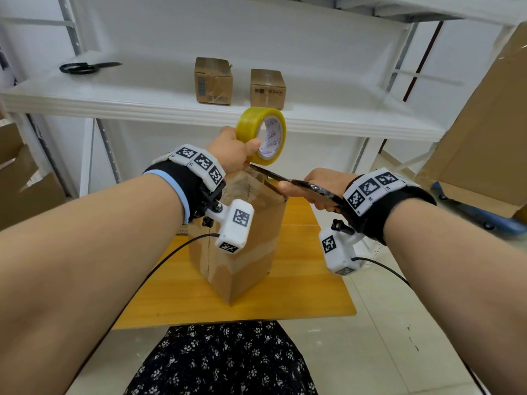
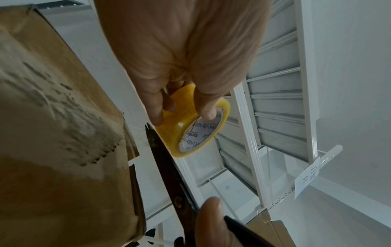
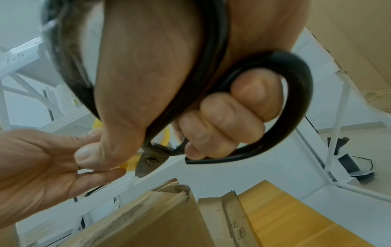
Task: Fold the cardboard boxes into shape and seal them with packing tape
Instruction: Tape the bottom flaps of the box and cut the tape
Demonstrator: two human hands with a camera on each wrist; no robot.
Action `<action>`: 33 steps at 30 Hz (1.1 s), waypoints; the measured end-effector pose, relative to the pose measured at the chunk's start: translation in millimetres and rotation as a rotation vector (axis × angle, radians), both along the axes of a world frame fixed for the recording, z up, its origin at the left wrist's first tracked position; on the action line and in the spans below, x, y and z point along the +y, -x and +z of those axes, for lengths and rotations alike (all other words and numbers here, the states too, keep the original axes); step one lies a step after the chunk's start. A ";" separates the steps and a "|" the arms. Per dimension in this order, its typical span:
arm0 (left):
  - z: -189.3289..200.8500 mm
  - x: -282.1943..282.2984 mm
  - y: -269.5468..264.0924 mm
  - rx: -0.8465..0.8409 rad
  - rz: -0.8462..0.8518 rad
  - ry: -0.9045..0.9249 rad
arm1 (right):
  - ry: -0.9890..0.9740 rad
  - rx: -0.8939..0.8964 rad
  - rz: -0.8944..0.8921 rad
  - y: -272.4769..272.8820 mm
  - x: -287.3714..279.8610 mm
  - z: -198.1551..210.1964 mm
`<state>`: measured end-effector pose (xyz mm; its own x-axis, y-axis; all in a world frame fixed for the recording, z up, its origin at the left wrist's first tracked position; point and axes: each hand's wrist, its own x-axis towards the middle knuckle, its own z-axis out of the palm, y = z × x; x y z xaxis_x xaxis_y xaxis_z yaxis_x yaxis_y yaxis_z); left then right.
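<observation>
A brown cardboard box (image 1: 242, 246) stands upright on the small wooden table (image 1: 308, 295), with tape across its side. Above its top my left hand (image 1: 233, 152) grips a yellow roll of packing tape (image 1: 263, 135), thumb inside the core. In the left wrist view the tape roll (image 2: 190, 127) sits pinched between thumb and fingers. My right hand (image 1: 319, 186) grips black-handled scissors (image 1: 288, 181), whose blades point left to just under the roll. In the right wrist view its fingers (image 3: 224, 117) curl through the scissors' handle loop (image 3: 296, 93). The box top (image 3: 152, 217) lies below both hands.
Behind the table a white shelf (image 1: 142, 101) holds two small sealed boxes (image 1: 213, 80) (image 1: 267, 88) and a second pair of black scissors (image 1: 85, 67). Flat cardboard leans at the right (image 1: 484, 124) and lies at the left (image 1: 20, 172). A blue trolley (image 1: 479, 215) stands on the floor.
</observation>
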<state>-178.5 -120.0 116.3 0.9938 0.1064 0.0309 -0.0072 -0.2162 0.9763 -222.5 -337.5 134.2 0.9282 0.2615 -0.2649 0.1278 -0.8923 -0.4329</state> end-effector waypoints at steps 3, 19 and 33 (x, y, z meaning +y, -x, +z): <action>-0.6 -1.0 -1.1 -0.002 -0.009 -0.003 | -0.007 0.017 0.000 0.5 1.0 3.9; 12.1 -8.9 -1.1 -0.024 0.018 0.065 | 0.420 -0.112 0.037 -10.6 -8.9 -6.1; 19.3 -34.0 3.5 0.023 -0.032 0.306 | -0.058 -0.049 -0.298 -24.1 -55.5 -42.3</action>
